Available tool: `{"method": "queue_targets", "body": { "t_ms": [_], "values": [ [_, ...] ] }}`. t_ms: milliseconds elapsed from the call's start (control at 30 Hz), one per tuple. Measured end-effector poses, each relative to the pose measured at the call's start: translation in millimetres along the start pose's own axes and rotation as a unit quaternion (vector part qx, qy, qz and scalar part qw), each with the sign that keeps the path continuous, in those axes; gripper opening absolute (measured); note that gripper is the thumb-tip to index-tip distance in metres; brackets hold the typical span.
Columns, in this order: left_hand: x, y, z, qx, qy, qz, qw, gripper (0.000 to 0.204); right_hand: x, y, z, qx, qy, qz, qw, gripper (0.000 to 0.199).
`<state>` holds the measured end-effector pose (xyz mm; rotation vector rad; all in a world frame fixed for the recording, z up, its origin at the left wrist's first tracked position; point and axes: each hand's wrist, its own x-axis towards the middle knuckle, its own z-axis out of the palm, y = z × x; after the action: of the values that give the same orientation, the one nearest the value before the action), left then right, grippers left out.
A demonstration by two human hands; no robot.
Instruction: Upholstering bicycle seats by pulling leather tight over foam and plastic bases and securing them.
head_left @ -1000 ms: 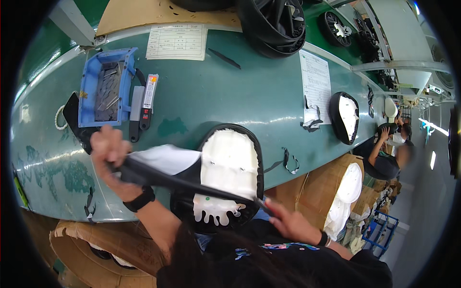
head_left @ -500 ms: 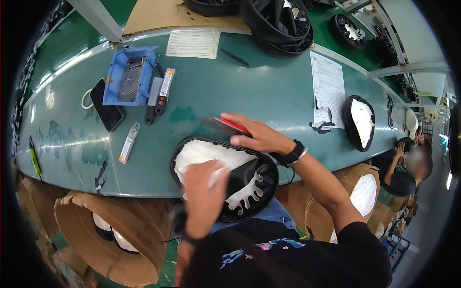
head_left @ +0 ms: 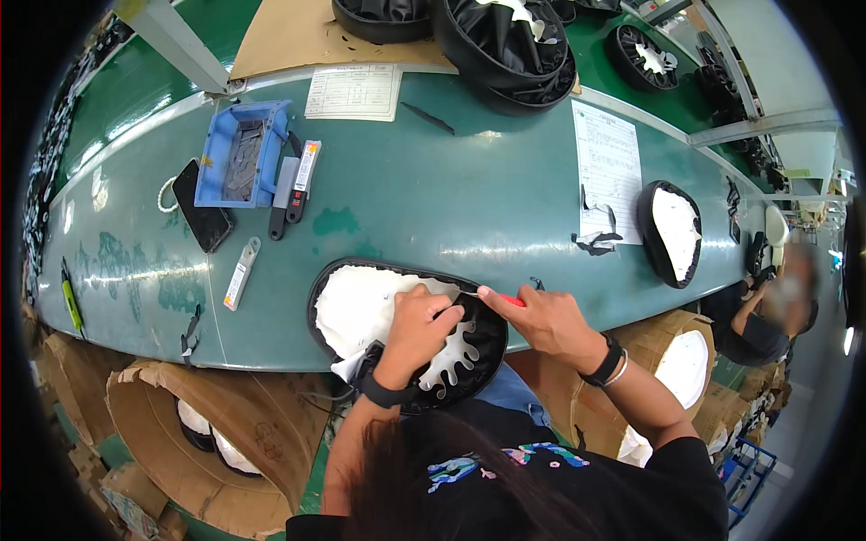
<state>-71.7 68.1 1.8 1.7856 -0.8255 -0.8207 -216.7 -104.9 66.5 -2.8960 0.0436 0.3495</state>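
An oval black piece [head_left: 492, 347] lies at the table's near edge, tilted partly over it. White lining [head_left: 352, 307] covers its left part, and a silvery, finger-shaped cutout [head_left: 451, 365] shows on its right part. Over its middle, my left hand [head_left: 419, 329] has its fingers curled down, gripping the black cover where it meets the white lining. My right hand [head_left: 550, 323], at the piece's upper right rim, is closed on a red-handled tool [head_left: 513, 300]. The tool's thin metal end points left over the rim; its exact kind is mostly hidden by my fingers.
Left on the green table are a blue bin [head_left: 212, 162] of grey blades, cutters [head_left: 298, 180], a phone [head_left: 200, 207] and a green cutter [head_left: 70, 302]. Another oval piece [head_left: 645, 225] lies right, past paper sheets [head_left: 606, 171]. Cardboard boxes [head_left: 144, 406] stand below; a person [head_left: 767, 334] sits far right.
My right hand has brought the red-handled tool down and right to the oval piece's rim. My left hand has moved right and curled onto the cover; the piece has shifted slightly left.
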Motion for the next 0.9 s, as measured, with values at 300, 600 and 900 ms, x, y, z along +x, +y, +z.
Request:
{"method": "queue_targets", "body": {
  "t_ms": [300, 600, 900],
  "values": [
    [-6.3, 31.0, -48.9, -0.592, 0.042, 0.099, 0.799, 0.017, -51.9, -73.3, 37.3, 0.106, 0.011, 0.265, 0.958, 0.068],
    [72.5, 10.9, -13.1, 0.274, -0.078, 0.264, 0.922, 0.023, 5.5, -27.7, 6.4, 0.040, -0.004, 0.214, 0.976, 0.057],
    [81.2, 28.1, -44.3, -0.356, -0.136, 0.017, 0.924, 0.018, -28.4, -90.6, 32.3, 0.174, 0.031, 0.339, 0.924, 0.062]
  ]
}}
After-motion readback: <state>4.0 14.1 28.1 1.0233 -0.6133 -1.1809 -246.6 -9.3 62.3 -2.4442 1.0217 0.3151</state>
